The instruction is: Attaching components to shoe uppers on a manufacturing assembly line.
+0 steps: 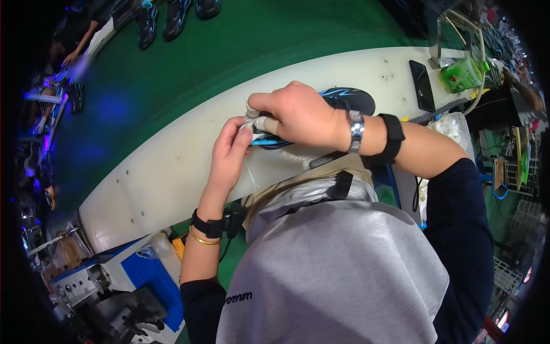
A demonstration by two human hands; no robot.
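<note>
A black shoe (360, 102) with blue lines lies on the white worktop, its toe pointing right and its middle hidden under my right hand. My left hand (230, 150) is closed at the near left end of the shoe, thumb and fingers pinching by its blue edge (262, 142). Bent over the shoe, my right hand (295, 114) has pale wraps on its fingers, which pinch close to the left thumb. A small white piece (256, 136) shows between the hands; what the right fingers grip is hidden. From there a thin white thread (250, 175) hangs down.
The long curved white worktop (166, 166) spans my front. A black phone (421, 86) and a green plastic pack (461, 75) lie at its right end. Several shoes (175, 17) stand on the green surface beyond. A machine (123, 312) sits at lower left.
</note>
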